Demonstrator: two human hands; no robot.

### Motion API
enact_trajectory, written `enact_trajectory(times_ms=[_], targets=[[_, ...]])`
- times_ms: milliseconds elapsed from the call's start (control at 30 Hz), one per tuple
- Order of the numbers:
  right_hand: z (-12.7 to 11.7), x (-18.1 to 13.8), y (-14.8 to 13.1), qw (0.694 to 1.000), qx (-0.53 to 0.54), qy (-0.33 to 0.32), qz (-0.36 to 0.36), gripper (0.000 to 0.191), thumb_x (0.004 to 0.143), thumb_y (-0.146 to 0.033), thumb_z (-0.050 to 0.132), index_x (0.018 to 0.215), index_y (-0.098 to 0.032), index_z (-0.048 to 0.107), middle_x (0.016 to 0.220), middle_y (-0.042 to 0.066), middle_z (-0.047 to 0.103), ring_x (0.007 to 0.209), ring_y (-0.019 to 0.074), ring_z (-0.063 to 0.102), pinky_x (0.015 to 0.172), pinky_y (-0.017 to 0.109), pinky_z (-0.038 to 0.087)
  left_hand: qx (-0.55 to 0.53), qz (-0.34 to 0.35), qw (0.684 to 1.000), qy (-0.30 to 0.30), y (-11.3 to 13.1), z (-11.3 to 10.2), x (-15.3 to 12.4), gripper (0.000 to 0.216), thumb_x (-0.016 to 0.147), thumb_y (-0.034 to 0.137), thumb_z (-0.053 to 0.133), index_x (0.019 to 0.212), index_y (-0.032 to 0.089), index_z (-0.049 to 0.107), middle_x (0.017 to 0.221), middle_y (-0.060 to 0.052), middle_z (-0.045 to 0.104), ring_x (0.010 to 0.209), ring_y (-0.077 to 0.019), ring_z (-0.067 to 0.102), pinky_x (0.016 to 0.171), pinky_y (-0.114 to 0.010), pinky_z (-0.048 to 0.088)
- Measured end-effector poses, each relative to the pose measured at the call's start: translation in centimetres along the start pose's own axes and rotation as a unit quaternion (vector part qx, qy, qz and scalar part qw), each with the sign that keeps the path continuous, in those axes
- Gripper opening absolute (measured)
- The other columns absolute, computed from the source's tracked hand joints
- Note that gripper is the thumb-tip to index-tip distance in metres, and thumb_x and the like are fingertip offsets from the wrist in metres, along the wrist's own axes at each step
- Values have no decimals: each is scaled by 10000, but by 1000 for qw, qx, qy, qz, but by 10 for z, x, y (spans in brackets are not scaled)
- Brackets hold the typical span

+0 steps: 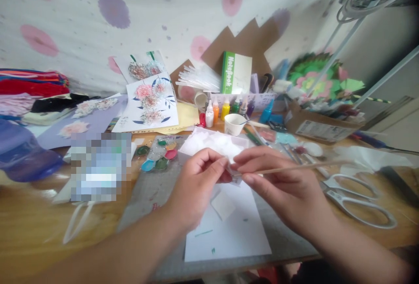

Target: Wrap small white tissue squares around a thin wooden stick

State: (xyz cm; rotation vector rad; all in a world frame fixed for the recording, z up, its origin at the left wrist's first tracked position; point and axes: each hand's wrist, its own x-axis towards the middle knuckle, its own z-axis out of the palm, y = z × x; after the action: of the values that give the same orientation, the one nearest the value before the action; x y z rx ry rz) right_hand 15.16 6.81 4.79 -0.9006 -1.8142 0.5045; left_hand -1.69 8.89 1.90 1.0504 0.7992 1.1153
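Observation:
Above a sheet of white paper (229, 242), my two hands nearly meet. My left hand (204, 174) is closed in a pinch, with a small whitish piece (234, 169) showing beside its fingertips; its kind is unclear. A thin wooden stick (294, 167) runs between the thumb and fingers of my right hand (283, 183), its inner end close to the whitish piece. On the paper below lies a small off-white square (223, 204), near some green marks. Just behind my hands is a shallow box filled with fluffy white material (209, 141).
A grey cutting mat (144, 209) lies under the paper. Scissors (356, 201) are at the right, a paint palette (160, 153) and blurred-out phone-like object (101, 170) at the left. Behind stand a white cup (234, 124), paint bottles (225, 109) and a notebook (237, 72).

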Motion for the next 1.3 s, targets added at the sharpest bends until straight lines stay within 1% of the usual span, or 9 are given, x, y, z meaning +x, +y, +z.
enact_trajectory(times_ms=[100,167,300,400,700,833,967,1167,1300], targets=[[0,1,0,1000,-10,7,-5,119,840,-127,701,862,-228,761,868,44,773,911,201,718,806,331,600,-2,-3,1000,-1,1,0,0,179,892,291,629,759,172,607,727,6,632,732,-141,599,758,-319,491],[0,1,0,1000,-4,14,-2,127,833,-114,702,857,-220,767,852,38,776,899,186,721,807,301,600,-7,-5,1000,1,1,1,0,176,892,286,631,761,171,607,738,8,629,735,-140,603,760,-317,496],[-2,2,1,999,31,24,30,137,825,-112,708,840,-220,791,848,26,782,895,150,723,811,224,592,-15,-8,1000,1,2,1,0,170,889,271,633,757,168,603,726,9,621,722,-136,602,749,-310,500],[-1,0,2,996,60,31,50,146,822,-124,711,852,-232,806,842,19,786,904,142,723,814,201,588,-22,-9,1000,-4,2,0,0,172,892,271,633,758,167,601,725,7,630,721,-132,603,752,-303,500],[-1,-2,3,996,59,42,52,147,811,-117,720,838,-232,807,824,6,782,893,126,721,814,179,578,-42,-15,999,-30,3,1,0,174,860,278,683,764,160,598,722,17,644,723,-118,616,750,-283,494],[-2,-1,2,998,32,39,38,123,803,-116,729,820,-214,799,835,15,786,893,128,722,838,183,567,-45,-19,998,-45,3,1,0,176,778,192,761,798,162,588,729,37,639,720,-94,592,725,-248,465],[-3,-1,2,998,35,42,39,128,812,-117,717,823,-216,799,816,19,789,890,134,724,826,190,574,-45,-9,997,-56,1,0,1,148,797,133,730,820,170,589,732,49,639,725,-84,601,729,-239,465],[-2,-2,3,994,77,48,54,166,813,-108,712,838,-242,806,810,2,787,911,125,720,844,179,572,-49,-4,997,-59,0,0,2,138,818,161,733,822,176,596,725,48,674,729,-83,631,742,-236,480],[-4,-2,2,995,78,41,48,170,795,-89,725,825,-240,796,846,-1,791,925,117,717,853,167,566,-58,-5,997,-53,0,0,2,150,806,177,753,821,173,604,722,45,682,724,-91,641,740,-245,495]])
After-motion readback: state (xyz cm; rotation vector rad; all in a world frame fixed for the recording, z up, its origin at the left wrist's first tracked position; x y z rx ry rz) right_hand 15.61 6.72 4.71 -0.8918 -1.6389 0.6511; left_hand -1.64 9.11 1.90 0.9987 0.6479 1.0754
